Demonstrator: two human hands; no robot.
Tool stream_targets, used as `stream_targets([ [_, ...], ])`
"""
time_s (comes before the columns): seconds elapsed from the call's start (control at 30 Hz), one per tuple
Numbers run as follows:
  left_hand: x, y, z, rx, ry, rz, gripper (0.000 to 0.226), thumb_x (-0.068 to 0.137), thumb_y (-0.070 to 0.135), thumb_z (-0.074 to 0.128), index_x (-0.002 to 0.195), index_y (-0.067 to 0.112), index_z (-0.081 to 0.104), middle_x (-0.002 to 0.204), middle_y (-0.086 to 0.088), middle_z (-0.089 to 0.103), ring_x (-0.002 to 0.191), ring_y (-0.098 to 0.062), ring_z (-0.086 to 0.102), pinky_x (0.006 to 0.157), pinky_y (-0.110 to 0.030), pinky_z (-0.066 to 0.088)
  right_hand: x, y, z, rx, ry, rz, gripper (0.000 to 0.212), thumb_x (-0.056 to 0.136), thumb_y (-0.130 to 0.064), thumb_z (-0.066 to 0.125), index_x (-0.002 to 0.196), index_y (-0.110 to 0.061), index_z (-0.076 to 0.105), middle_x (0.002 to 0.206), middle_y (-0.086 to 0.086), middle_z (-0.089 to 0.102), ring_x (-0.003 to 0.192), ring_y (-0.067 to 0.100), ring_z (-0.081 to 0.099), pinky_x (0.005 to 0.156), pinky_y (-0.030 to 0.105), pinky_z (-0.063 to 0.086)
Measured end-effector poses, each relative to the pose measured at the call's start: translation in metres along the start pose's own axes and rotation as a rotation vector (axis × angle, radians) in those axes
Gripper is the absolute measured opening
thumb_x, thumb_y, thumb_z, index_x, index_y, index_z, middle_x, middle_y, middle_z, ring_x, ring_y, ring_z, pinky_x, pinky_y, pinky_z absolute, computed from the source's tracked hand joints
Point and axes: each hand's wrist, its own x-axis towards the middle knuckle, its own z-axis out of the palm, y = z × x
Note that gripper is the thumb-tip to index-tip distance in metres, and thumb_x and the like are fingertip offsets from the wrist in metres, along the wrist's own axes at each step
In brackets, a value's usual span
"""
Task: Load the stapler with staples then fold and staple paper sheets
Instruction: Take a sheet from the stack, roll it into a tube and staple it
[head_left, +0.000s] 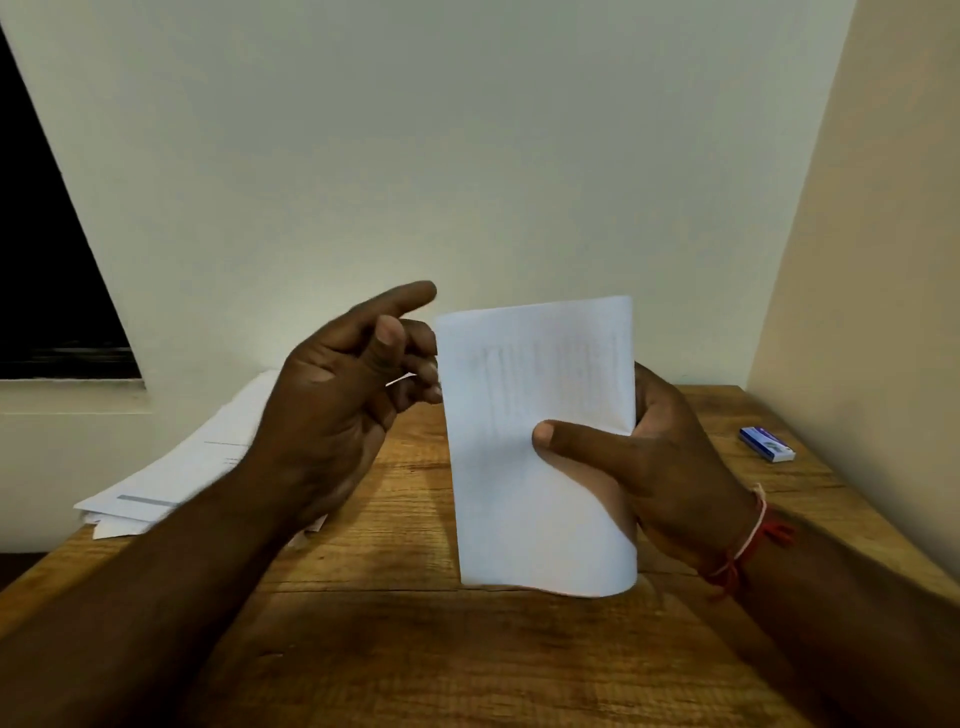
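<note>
Dim, warm light from above. Window (41, 234) black. Left hand (337, 395) motion-blurred, paper (535, 374) print soft. Right hand (670, 462) throws shadow on paper, soft shadows on surface (415, 649). Edges bend, wide-angle.

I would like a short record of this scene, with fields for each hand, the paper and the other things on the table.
right hand: grips the folded paper, thumb on its front
left hand: beside the paper's left edge, index finger straight; contact unclear
paper stack: on the table, left
small blue box: on the table, right
stapler: not in view
</note>
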Motion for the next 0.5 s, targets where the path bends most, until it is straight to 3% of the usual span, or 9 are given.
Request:
stream_targets([
  [0.17, -0.003, 0.008, 0.001, -0.047, -0.045, 0.004, 0.038, 0.088, 0.037, 0.076, 0.121, 0.023, 0.087, 0.088, 0.002, 0.068, 0.079, -0.009, 0.067, 0.075, -0.021, 0.058, -0.006, -0.001, 0.006, 0.057, -0.144, 0.042, 0.056, 0.077, -0.003, 0.086, 0.130, -0.014, 0.071, 0.121, 0.007, 0.082, 0.110, 0.030, 0.080, 0.088, 0.045, 0.068],
  [0.33, -0.009, 0.007, 0.001, -0.083, -0.103, -0.075, 0.047, 0.080, 0.051, 0.089, 0.118, 0.024, 0.088, 0.095, 0.006, 0.082, 0.087, -0.004, 0.077, 0.080, -0.018, 0.061, -0.007, -0.002, 0.007, 0.122, -0.180, 0.071, 0.056, 0.079, 0.000, 0.083, 0.132, -0.010, 0.069, 0.124, 0.012, 0.081, 0.111, 0.035, 0.080, 0.091, 0.050, 0.067],
  [0.5, -0.010, 0.009, 0.002, -0.052, -0.124, -0.073, 0.044, 0.080, 0.046, 0.092, 0.120, 0.026, 0.088, 0.107, 0.001, 0.081, 0.094, -0.012, 0.077, 0.082, -0.021, 0.060, -0.006, -0.002, 0.007, 0.134, -0.176, 0.085, 0.056, 0.080, 0.000, 0.086, 0.132, -0.010, 0.069, 0.124, 0.012, 0.081, 0.111, 0.035, 0.080, 0.089, 0.047, 0.067],
])
